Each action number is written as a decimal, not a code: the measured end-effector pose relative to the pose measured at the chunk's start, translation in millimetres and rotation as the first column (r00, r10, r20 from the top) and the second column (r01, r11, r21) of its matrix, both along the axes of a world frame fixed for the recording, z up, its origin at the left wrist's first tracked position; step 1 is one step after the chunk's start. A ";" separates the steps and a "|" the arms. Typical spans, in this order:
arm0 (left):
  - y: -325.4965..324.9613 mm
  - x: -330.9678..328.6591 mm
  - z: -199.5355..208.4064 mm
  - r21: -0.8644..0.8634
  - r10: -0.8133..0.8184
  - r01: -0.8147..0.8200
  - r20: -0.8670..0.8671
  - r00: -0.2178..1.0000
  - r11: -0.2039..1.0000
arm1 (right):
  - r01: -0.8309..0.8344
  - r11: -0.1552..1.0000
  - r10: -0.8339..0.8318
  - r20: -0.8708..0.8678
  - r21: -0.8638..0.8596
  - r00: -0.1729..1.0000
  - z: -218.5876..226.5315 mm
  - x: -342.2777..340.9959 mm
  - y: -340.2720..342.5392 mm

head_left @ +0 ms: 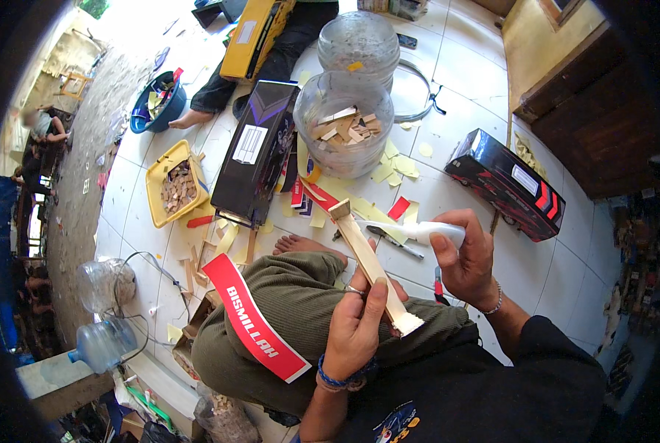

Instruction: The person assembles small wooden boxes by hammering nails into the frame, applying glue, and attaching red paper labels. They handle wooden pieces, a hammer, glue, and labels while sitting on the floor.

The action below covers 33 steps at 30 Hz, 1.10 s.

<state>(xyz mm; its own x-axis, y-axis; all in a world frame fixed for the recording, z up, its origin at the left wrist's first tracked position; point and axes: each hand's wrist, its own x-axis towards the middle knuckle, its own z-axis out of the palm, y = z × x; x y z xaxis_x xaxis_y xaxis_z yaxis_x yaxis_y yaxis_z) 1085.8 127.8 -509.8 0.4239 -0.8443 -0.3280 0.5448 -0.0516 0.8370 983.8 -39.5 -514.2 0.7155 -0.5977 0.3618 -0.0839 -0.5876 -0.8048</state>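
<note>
My left hand (353, 328) is closed around a long, narrow strip of pale wood (364, 251), held at a slant over my lap. A small wooden block sits across the strip's far end, and its near end looks rough and whitish. In my right hand (464, 262) is a white squeeze bottle (440, 235), gripped between thumb and fingers. Its thin nozzle points left, close to the far part of the strip; whether it touches cannot be told. A red paper strip with white lettering (252, 317) lies across my trouser leg. Beyond the bottle, a dark marker (396, 242) rests on the floor tiles.
Ahead stand clear plastic tubs (344, 122), one holding wood pieces. A black model truck body (252, 151) and a yellow basket of wood bits (175, 184) are left of them. Another black body (505, 184) lies right. Beyond, a person's foot (191, 118) shows near a blue basin (159, 107).
</note>
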 end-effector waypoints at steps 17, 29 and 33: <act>0.5 -0.5 -0.4 0.014 -0.012 0.012 0.009 1.000 1.000 | 0.000 0.999 -0.001 -0.038 -0.035 0.999 10.6 -2.1 -0.7; 0.9 -1.0 -2.3 0.009 -0.029 0.029 0.041 0.999 1.000 | -0.037 0.993 0.032 -0.042 -0.113 0.999 19.3 -2.6 -2.4; 0.6 -0.9 -2.4 0.005 -0.032 0.032 0.033 0.999 0.999 | -0.046 0.992 0.041 -0.044 -0.120 0.998 21.2 -1.5 -2.6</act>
<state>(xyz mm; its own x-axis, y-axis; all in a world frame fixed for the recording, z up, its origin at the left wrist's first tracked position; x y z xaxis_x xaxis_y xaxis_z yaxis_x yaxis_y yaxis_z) 1084.9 128.4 -512.2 0.4073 -0.8562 -0.3178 0.5146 -0.0723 0.8544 982.3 -42.1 -493.0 0.7559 -0.5194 0.3986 -0.0880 -0.6839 -0.7243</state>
